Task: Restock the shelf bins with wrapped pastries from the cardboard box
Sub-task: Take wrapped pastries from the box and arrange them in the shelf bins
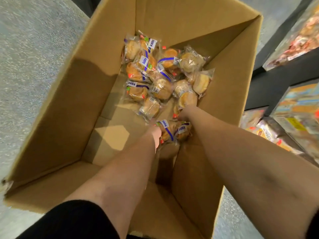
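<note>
You're looking straight down into the cardboard box, which is sitting open on a grey speckled floor at the far left. A black sleeve is pushed up on your L forearm, bottom left.

Your left hand is reaching deep to the box bottom, touching a wrapped pastry w/ a blue stripe on its clear wrapper. The fingers are hidden behind the wrist & the packet, so you can't tell if they're curled round it or just resting on it.

Just beside it, a 2nd packet is lying between both wrists, pressed against the 1st.

Your right hand is coming in from the right, down among the same cluster, touching the packets at the near edge of the pile. Its fingers are also out of sight; can't tell if they're apart, together or pinching anything.

The main pile of pastries is lying loose on the box bottom toward the far right corner, approx 15 packets, overlapping, most w/ blue labels & small red tabs. The near-left part of the box bottom is showing bare cardboard.

Outside the box at far right, shelf bins on dark shelving are holding bright wrapped goods, blurred; contents can't be made out beyond colour.
</note>
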{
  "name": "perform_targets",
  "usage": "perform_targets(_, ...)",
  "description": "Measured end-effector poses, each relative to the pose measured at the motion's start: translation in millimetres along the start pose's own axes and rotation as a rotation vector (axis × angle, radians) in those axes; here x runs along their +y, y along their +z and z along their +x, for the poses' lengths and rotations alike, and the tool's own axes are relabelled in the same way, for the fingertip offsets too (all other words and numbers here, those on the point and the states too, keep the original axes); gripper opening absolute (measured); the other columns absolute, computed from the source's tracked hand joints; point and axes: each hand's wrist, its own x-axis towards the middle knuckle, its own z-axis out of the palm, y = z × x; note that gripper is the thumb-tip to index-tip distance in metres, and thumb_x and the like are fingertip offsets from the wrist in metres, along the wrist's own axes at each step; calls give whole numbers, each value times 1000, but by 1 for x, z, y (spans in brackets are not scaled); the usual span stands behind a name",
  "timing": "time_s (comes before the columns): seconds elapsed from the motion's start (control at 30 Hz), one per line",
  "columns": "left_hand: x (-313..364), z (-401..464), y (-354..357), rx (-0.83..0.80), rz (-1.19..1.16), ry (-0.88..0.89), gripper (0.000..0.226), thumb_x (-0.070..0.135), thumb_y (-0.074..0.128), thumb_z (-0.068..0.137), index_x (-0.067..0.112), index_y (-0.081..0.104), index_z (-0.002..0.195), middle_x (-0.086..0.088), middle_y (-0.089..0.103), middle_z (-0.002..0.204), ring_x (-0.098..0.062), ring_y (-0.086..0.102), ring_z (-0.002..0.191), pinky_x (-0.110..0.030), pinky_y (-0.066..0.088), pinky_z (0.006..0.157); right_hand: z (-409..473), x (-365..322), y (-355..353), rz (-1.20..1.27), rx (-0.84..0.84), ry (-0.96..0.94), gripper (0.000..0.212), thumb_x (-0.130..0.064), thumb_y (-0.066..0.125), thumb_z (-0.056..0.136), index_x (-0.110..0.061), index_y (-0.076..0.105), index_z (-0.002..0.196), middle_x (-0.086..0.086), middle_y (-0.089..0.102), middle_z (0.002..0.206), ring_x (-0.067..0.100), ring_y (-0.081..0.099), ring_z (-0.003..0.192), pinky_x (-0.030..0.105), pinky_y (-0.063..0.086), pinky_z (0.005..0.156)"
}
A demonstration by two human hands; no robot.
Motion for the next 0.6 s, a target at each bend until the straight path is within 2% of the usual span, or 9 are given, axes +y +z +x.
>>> perform_targets(0.07, -2, 8, 4, -59, -2, 55, 54, 6, 28, 105, 10, 31, 51, -2, 33, 34, -11, 30, 24, -15, 23, 26, 13, -4, 8, 54, -52, 17, 52, -33, 41, 107, -5, 35, 151, 15, 38, 153, 32, 41, 137, 40, 38, 111)
perform_targets(0.13, -5, 13, 4, -43, -66, 21, 60, 13, 36, 105, 11, 37, 46, -2, 37, 37, -13, 35, 29, -16, 26, 30, 21, -8, 15, 112, -88, 28, 52, -33, 45, 105, -8, 37, 150, 14, 40, 152, 33, 44, 134, 43, 41, 109)
perform_targets(0.27, -3, 2, -2, -12, -113, -16, 29, 14, 58, 99, 8, 50, 71, -1, 52, 35, -14, 47, 26, -17, 34, 30, 30, -13, 30, 182, -93, 71, 57, -40, 53, 99, -8, 45, 145, 14, 45, 148, 34, 48, 130, 43, 46, 100)
perform_targets(0.33, -5, 7, -4, -38, -127, -7, 17, 15, 59, 98, 6, 54, 84, -7, 62, 58, -18, 56, 37, -17, 39, 32, 29, -18, 37, 189, -60, 61, 47, -32, 53, 100, -5, 52, 138, 14, 51, 141, 33, 53, 125, 42, 49, 95)
perform_targets(0.37, -4, 6, -8, -33, -155, -16, 13, 16, 61, 96, 5, 57, 91, -11, 64, 73, -21, 61, 48, -20, 46, 39, 29, -20, 39, 192, -32, 55, 41, -25, 53, 99, -4, 56, 134, 14, 53, 138, 32, 55, 121, 41, 50, 90)
perform_targets(0.43, -5, 9, -18, -13, -156, -37, 29, 23, 68, 87, 2, 64, 107, -19, 69, 101, -28, 69, 76, -34, 59, 65, 22, -22, 42, 193, -18, 50, 35, -17, 53, 97, -3, 60, 129, 14, 56, 133, 31, 57, 113, 39, 48, 80)
perform_targets(0.47, -4, 6, -23, -21, -134, -43, 36, 26, 69, 85, 3, 66, 112, -18, 70, 109, -30, 69, 82, -38, 59, 65, 17, -22, 42, 193, -10, 39, 34, -15, 53, 96, -4, 61, 128, 14, 57, 131, 30, 58, 110, 38, 47, 79)
perform_targets(0.53, 0, -6, -35, -5, -166, -35, 30, 23, 67, 88, 3, 64, 110, -16, 69, 106, -25, 65, 61, -27, 51, 46, -2, -21, 33, 273, 24, 31, 33, -13, 50, 98, -3, 60, 127, 13, 58, 129, 31, 57, 116, 38, 49, 85)
perform_targets(0.6, 8, -28, -48, 5, -177, -3, 23, 21, 67, 90, 2, 63, 103, -17, 69, 99, -18, 58, 49, -20, 47, 46, -26, -17, 18, 261, 56, 32, 34, -12, 41, 102, -2, 59, 129, 14, 58, 129, 31, 57, 118, 37, 52, 93)
